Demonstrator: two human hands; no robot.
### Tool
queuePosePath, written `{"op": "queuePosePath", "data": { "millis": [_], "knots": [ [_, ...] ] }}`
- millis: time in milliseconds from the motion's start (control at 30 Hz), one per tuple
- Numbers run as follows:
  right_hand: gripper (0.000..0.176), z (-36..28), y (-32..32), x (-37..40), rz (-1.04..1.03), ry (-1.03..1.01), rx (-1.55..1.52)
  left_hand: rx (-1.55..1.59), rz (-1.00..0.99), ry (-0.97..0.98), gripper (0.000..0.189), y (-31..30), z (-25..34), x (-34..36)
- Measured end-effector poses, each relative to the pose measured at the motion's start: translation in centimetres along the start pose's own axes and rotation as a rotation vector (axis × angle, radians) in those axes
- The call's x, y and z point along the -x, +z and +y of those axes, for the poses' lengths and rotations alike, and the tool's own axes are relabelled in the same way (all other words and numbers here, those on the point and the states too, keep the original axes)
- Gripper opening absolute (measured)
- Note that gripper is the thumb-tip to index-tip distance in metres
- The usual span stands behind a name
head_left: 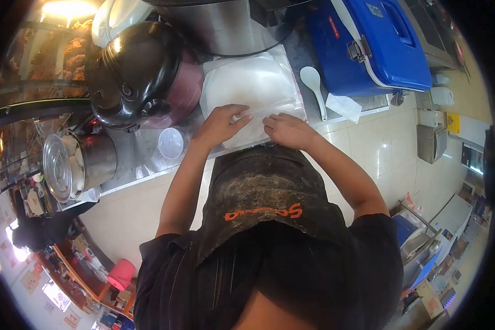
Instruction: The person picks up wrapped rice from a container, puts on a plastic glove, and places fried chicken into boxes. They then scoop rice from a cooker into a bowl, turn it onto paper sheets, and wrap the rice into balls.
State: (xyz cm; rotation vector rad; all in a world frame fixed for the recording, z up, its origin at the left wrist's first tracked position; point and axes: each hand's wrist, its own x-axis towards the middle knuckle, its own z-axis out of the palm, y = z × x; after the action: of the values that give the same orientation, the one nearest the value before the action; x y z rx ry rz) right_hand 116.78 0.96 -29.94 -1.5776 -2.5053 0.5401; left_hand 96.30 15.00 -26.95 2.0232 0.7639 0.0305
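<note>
A stack of thin, translucent white sheets [253, 82] lies on the metal counter in front of me; they look like plastic or wrapping paper. My left hand [224, 126] rests over the near left part of the stack, thumb and forefinger apart. Beside it, my right hand [287, 130] has its fingers curled together at the near edge of the top sheet, which looks wrinkled there. The fingertips of the right hand are partly hidden. To the right of the stack lies a white rice spoon [312, 82].
Left of the sheets stand a dark rice cooker [173, 88], a clear plastic cup [171, 143] and a lidded steel pot [93, 162]. A large steel vessel [225, 27] is behind. At right are a blue cooler box [374, 49] and a white paper piece [344, 106].
</note>
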Motion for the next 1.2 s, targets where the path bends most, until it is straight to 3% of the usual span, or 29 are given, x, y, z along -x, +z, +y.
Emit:
{"op": "queuePosePath", "data": {
  "millis": [67,167,267,367,467,567,667,767,900,1100,1200],
  "knots": [
    [0.011,-0.6,0.2,0.2,0.064,0.004,0.092,-0.001,-0.011,-0.024,0.037,-0.2,0.5,0.2],
    [0.012,-0.7,-1.2,0.6,0.02,-0.093,0.129,-0.086,0.092,0.149,0.037,0.8,-0.2,0.6],
    [0.014,-2.1,-4.9,0.6,0.221,-0.109,0.1,-0.163,0.199,0.195,0.035,1.5,0.1,1.0],
    [0.021,-2.5,-6.9,0.8,0.197,-0.009,0.179,-0.168,0.155,0.144,0.037,1.6,0.7,0.9],
    [0.023,-2.6,-6.7,1.2,0.143,0.123,0.202,-0.148,0.102,0.078,0.045,1.6,0.8,0.8],
    [0.023,-2.9,-6.4,0.7,0.164,0.2,0.217,0.137,0.325,0.163,0.064,1.0,0.8,1.2],
    [0.02,-4.0,-6.2,0.6,0.348,0.172,0.19,0.056,0.32,0.356,0.082,-2.1,2.4,4.1],
    [0.021,-4.8,-6.7,0.4,0.27,0.337,0.118,-0.001,0.205,0.365,0.091,-2.4,1.2,7.1],
    [0.02,-5.2,-8.5,-0.1,0.408,0.279,0.081,-0.015,0.409,0.335,0.069,0.0,-1.0,6.8],
    [0.025,-4.4,-10.6,-0.1,0.561,0.12,-0.013,0.046,0.464,0.226,0.029,2.3,-4.7,4.4],
    [0.027,-4.5,-13.1,0.6,0.619,0.107,-0.067,0.054,0.51,0.277,0.026,2.4,-4.7,3.7]
  ]
}}
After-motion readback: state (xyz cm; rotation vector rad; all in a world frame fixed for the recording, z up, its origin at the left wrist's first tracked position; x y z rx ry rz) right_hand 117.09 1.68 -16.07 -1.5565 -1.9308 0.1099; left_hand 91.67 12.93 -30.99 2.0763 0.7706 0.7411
